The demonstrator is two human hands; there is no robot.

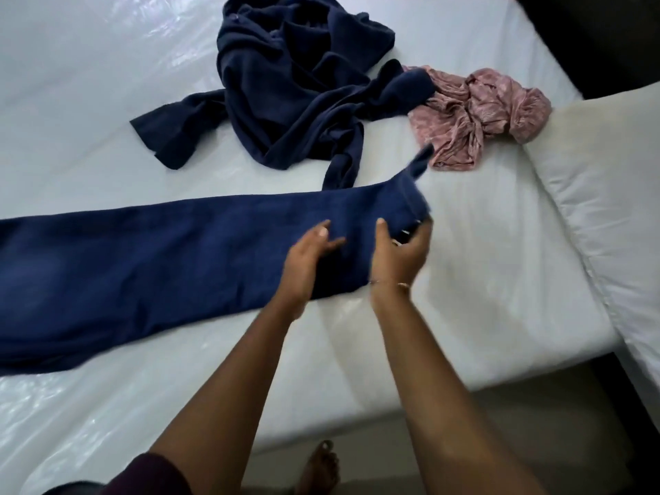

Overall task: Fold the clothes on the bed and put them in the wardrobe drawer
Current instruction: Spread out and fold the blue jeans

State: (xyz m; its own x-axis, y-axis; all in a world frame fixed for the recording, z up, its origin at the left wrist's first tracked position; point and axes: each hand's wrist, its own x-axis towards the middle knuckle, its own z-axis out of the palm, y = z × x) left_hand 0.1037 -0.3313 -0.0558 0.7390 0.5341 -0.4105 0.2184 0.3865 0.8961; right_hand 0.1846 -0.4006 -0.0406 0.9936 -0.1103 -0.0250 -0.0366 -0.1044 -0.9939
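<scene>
Head-cam view looking down at two bare forearms reaching over a white bed (482, 316) w/ a glossy plastic-covered mattress. A long navy towel (143, 266), folded into a strip, lies flat across the bed & runs out to the left of both hands. The left hand (309, 259) sits on the towel's right-hand part, thumb on top and fingers curled onto the cloth; it seems to pinch a fold, tho motion blur makes the grip hard to confirm. The right hand (401, 255) is just right of the left, at the towel's end, thumb up on the cloth & fingers curved under the lifted, blurred edge, gripping it. A thin bracelet (389, 283) circles the right wrist.

Beyond the hands, farther up the bed, a crumpled dark navy garment (296, 80) lies in a heap, one sleeve trailing left. To the right of that heap, past the right hand, is a bunched pink patterned garment (478, 112), touching the navy one. A white pillow (607, 194) lies far right of the right hand. Below the arms, a bare foot (319, 466) shows on the floor.
</scene>
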